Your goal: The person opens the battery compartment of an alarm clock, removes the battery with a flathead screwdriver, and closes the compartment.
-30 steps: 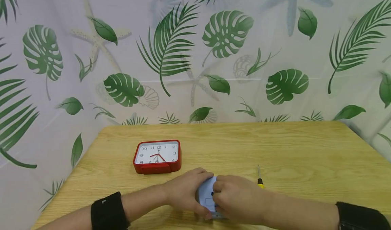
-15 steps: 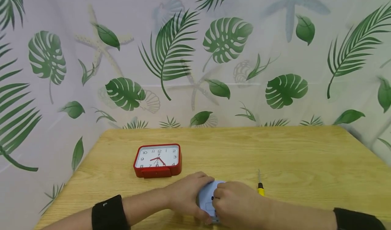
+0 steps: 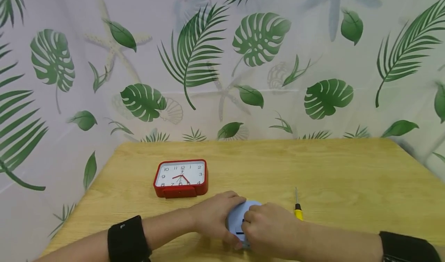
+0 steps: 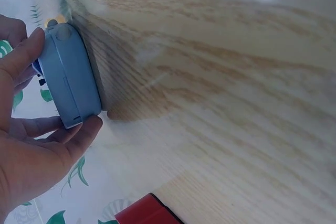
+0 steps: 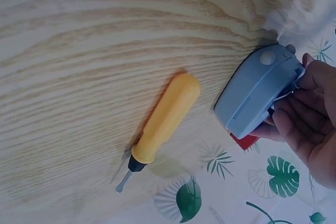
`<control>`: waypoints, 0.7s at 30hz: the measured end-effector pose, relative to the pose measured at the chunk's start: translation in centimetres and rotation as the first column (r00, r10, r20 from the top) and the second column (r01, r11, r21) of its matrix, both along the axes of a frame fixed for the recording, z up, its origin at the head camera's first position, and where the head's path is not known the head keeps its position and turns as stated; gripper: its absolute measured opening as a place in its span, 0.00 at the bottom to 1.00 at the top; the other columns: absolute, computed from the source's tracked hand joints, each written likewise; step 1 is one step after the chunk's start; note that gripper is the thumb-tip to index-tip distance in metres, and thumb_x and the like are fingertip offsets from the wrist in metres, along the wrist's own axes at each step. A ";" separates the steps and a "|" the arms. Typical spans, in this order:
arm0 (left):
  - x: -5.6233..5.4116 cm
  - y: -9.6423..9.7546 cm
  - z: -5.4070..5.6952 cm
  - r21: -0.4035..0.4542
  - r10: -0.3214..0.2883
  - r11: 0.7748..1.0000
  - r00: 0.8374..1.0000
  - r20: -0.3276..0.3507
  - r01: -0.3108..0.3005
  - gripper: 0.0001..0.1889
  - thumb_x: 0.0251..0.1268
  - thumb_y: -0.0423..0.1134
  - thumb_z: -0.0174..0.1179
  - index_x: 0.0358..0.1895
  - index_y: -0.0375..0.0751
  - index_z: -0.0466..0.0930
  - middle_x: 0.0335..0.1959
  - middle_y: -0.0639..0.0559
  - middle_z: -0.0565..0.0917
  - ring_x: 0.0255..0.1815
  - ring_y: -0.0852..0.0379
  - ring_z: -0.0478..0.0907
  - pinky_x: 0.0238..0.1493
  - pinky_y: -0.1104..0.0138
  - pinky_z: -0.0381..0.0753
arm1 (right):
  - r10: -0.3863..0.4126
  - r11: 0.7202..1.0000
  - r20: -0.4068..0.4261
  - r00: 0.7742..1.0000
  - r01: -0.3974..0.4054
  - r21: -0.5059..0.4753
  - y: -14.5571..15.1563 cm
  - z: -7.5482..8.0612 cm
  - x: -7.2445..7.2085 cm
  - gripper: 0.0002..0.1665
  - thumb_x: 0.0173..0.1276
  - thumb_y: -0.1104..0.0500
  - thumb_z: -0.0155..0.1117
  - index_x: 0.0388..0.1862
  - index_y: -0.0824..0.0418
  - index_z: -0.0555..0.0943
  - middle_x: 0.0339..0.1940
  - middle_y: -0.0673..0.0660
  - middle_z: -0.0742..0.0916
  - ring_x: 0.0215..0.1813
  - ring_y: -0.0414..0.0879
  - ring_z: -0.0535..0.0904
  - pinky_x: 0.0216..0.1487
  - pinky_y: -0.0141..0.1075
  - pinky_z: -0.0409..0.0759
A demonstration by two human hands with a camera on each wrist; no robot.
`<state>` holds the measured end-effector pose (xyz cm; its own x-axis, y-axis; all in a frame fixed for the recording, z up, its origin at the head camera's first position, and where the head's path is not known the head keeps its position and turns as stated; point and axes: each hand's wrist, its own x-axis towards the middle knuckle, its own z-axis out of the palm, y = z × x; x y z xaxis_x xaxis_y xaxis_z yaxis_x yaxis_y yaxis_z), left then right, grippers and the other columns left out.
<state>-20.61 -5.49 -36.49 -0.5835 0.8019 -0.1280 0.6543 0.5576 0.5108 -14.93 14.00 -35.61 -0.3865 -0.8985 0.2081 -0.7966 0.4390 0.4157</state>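
Note:
A small light blue alarm clock lies back side up on the table, its face hidden. My left hand grips its left side, thumb at the near edge and fingers at the far edge. In the left wrist view the thumb and fingers span the blue case. Over the clock's back, my right hand has curled fingers, which pinch the battery cover at its edge, mostly hidden by the hand. A dark slot shows beside those fingers. The right wrist view shows the fingertips at the raised edge on the blue case.
A red alarm clock lies face up to the left, beyond my left forearm. To the right, a screwdriver with a yellow handle lies close to my right hand. A leaf-patterned cloth hangs behind the table.
A dark slot now shows on the blue clock's back, where a rectangular outline was. My right fingers have shifted slightly there. My left hand keeps its hold.

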 end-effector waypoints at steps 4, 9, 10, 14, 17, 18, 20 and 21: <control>0.3 -0.2 -0.4 -0.005 -0.001 1.000 1.000 0.017 0.001 0.48 0.48 0.56 0.77 0.71 0.38 0.67 0.64 0.52 0.74 0.56 0.64 0.71 0.57 0.73 0.73 | -0.006 1.000 0.088 0.996 0.007 -0.010 -0.1 -0.3 0.1 0.18 0.64 0.41 0.70 0.22 0.50 0.82 0.20 0.42 0.80 0.25 0.33 0.74 0.21 0.26 0.72; 0.4 -0.4 -0.6 -0.012 -0.006 1.000 1.000 -0.006 0.006 0.48 0.48 0.57 0.76 0.71 0.39 0.68 0.63 0.52 0.74 0.56 0.64 0.71 0.57 0.73 0.73 | -0.025 1.000 0.138 0.990 0.022 0.020 -0.2 -0.1 0.2 0.17 0.66 0.43 0.69 0.23 0.50 0.82 0.20 0.42 0.80 0.25 0.32 0.73 0.21 0.25 0.72; 0.4 -0.4 -0.6 -0.012 -0.007 1.000 1.000 -0.009 0.007 0.48 0.48 0.57 0.76 0.71 0.39 0.68 0.63 0.52 0.74 0.56 0.64 0.71 0.57 0.73 0.73 | -0.029 0.999 0.135 0.990 0.026 0.026 -0.3 0.0 0.2 0.17 0.66 0.43 0.69 0.23 0.50 0.82 0.20 0.42 0.80 0.25 0.32 0.73 0.22 0.25 0.72; 0.1 -0.3 -0.3 -0.019 -0.012 1.000 0.999 -0.034 0.011 0.48 0.47 0.58 0.77 0.71 0.38 0.68 0.63 0.51 0.74 0.56 0.63 0.71 0.56 0.73 0.73 | -0.041 0.999 0.097 0.994 0.038 0.026 -0.2 0.2 0.2 0.16 0.64 0.44 0.71 0.22 0.51 0.81 0.20 0.42 0.80 0.25 0.32 0.74 0.21 0.25 0.72; 0.0 -0.1 -0.1 -0.032 -0.017 0.999 0.998 -0.053 0.015 0.50 0.47 0.59 0.77 0.71 0.37 0.67 0.63 0.50 0.74 0.56 0.62 0.71 0.57 0.73 0.73 | -0.029 0.999 0.082 0.996 0.027 0.023 0.0 0.5 0.1 0.16 0.63 0.46 0.72 0.22 0.51 0.80 0.20 0.42 0.79 0.24 0.33 0.74 0.22 0.25 0.73; -0.1 -0.1 -0.1 -0.036 -0.018 0.999 0.998 -0.058 0.016 0.50 0.47 0.59 0.76 0.71 0.37 0.67 0.64 0.50 0.74 0.56 0.62 0.71 0.57 0.73 0.73 | -0.026 0.999 0.085 0.996 0.024 0.027 0.1 0.6 0.0 0.16 0.63 0.46 0.72 0.22 0.52 0.80 0.20 0.43 0.80 0.25 0.32 0.74 0.22 0.25 0.73; -0.1 0.0 0.0 -0.041 -0.019 0.999 0.998 -0.062 0.017 0.50 0.47 0.59 0.76 0.72 0.37 0.66 0.64 0.49 0.74 0.57 0.62 0.71 0.57 0.72 0.73 | -0.014 1.000 0.082 0.997 0.012 0.023 0.2 0.8 0.0 0.14 0.62 0.49 0.73 0.22 0.52 0.80 0.20 0.43 0.80 0.25 0.32 0.74 0.22 0.25 0.73; -0.1 0.1 0.0 -0.043 -0.019 0.999 0.998 -0.059 0.017 0.51 0.47 0.59 0.76 0.72 0.37 0.66 0.65 0.49 0.74 0.57 0.62 0.71 0.57 0.72 0.73 | -0.008 1.000 0.087 0.996 0.006 0.016 0.3 0.8 0.0 0.14 0.61 0.50 0.73 0.22 0.51 0.80 0.20 0.42 0.80 0.25 0.32 0.73 0.22 0.24 0.73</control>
<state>-20.75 -5.42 -36.48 -0.5768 0.8069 -0.1276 0.6927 0.5659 0.4472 -14.98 14.33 -34.80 -0.4090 -0.8985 0.1593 -0.8270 0.4388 0.3515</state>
